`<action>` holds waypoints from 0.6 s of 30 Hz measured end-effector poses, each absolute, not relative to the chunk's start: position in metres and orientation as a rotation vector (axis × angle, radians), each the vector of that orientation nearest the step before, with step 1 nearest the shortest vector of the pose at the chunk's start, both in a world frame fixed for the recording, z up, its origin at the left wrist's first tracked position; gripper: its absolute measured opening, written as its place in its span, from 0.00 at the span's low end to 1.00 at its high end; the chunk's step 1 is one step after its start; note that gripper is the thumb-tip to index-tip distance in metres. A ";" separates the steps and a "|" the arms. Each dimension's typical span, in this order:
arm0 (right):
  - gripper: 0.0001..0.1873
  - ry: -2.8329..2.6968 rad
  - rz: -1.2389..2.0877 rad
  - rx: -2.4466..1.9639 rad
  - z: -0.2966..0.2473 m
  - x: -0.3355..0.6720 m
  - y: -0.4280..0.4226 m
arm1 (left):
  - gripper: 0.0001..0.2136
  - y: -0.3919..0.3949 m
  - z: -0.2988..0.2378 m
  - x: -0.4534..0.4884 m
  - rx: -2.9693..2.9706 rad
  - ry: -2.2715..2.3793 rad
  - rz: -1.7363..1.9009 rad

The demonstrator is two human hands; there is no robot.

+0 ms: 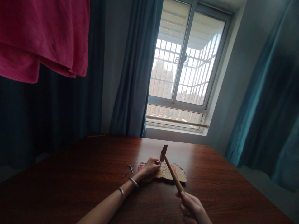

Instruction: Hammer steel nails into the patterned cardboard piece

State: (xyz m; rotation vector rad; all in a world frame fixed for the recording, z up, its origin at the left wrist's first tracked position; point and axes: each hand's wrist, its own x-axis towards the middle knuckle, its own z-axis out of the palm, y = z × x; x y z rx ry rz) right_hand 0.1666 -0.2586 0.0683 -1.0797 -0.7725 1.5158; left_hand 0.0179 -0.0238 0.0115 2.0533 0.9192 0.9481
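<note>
My right hand (192, 208) is closed round the wooden handle of a small hammer (171, 172), whose metal head is raised above a flat wooden board (178, 175) dotted with small holes and pink marks. On the board's left part my left hand (151, 166) rests in a pinch, fingertips together just under the hammer head. What they pinch is too small to make out. Two bracelets sit on my left wrist.
A few loose nails (129, 169) lie on the dark wooden table (81, 174) left of the board. Behind the table are a barred window (184, 71) and blue curtains (135, 71). A pink cloth (44, 34) hangs at the upper left.
</note>
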 end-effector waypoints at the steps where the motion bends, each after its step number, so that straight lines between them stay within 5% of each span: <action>1: 0.28 -0.775 1.518 -1.078 0.068 0.167 -0.258 | 0.09 -0.024 0.011 0.018 2.055 0.925 0.942; 18: 0.28 -0.770 1.525 -1.038 0.064 0.166 -0.259 | 0.10 -0.028 0.017 0.017 2.057 0.961 0.890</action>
